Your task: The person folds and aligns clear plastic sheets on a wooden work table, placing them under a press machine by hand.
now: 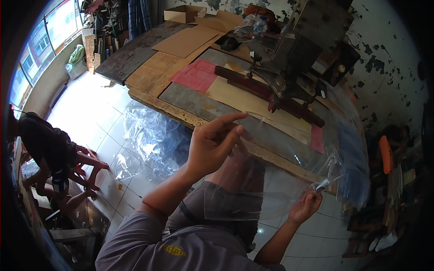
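Observation:
A clear plastic sheet [253,203] hangs in front of my lap at the table's near edge. My left hand [214,144] has its upper left part between thumb and fingers, the index finger stretched along the top. Down at the lower right, my right hand [307,205] grips the sheet's bunched, shiny edge. Through the film I see my legs and the table edge. Just beyond my hands, a machine's dark red bar [266,97] stands above a cream strip [235,95] with a pink piece [196,75] at its left end.
The machine's dark head [312,40] rises at the back right. Flat cardboard [185,41] and an open box [183,13] lie on the table's far left. Crumpled clear plastic [153,140] heaps on the floor; stacked plastic [355,162] stands right. Another person [45,144] sits left by a red stool [90,165].

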A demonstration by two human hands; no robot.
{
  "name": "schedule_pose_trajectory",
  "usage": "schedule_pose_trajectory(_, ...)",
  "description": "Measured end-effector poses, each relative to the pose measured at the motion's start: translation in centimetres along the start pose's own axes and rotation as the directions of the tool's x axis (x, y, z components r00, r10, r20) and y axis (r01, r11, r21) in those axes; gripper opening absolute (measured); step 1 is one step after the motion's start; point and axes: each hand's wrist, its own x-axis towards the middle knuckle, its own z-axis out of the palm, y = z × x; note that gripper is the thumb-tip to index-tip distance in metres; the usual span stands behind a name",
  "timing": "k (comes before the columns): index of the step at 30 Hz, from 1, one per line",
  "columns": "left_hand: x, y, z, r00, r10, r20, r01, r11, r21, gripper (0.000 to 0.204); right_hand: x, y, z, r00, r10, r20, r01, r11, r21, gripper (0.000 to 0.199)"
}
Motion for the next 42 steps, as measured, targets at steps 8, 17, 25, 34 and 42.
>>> schedule_pose_trajectory(8, 2.6, -1.4, 1.6, 0.998, -0.025, 0.063, 0.015, 0.988, 0.156, 0.038, 0.5, 1.3, -0.4, 0.996, 0.074, -0.046, -0.073, 0.997, 0.032, 0.016)
schedule_pose_trajectory(17, 4.3, -3.2, 2.6, 0.98, -0.186, 0.066, 0.183, 0.982, 0.046, 0.033, 0.8, 2.3, -1.5, 0.993, 0.096, -0.067, -0.097, 0.995, -0.022, 0.015)
schedule_pose_trajectory(25, 4.7, -3.7, 3.3, 0.984, -0.152, 0.093, 0.149, 0.988, 0.039, 0.033, 1.0, 2.5, -1.6, 0.987, 0.138, -0.086, -0.138, 0.99, 0.005, 0.014)
schedule_pose_trajectory(34, 5.8, -4.9, 2.4, 0.985, -0.141, 0.102, 0.135, 0.989, 0.064, 0.034, 1.5, 3.6, -0.9, 0.986, 0.127, -0.108, -0.131, 0.991, -0.036, 0.017)
schedule_pose_trajectory(42, 7.2, -7.5, 0.9, 0.983, -0.174, 0.056, 0.168, 0.981, 0.094, 0.033, 2.6, 3.3, -0.8, 0.998, 0.066, 0.006, -0.064, 0.982, -0.177, 0.028)
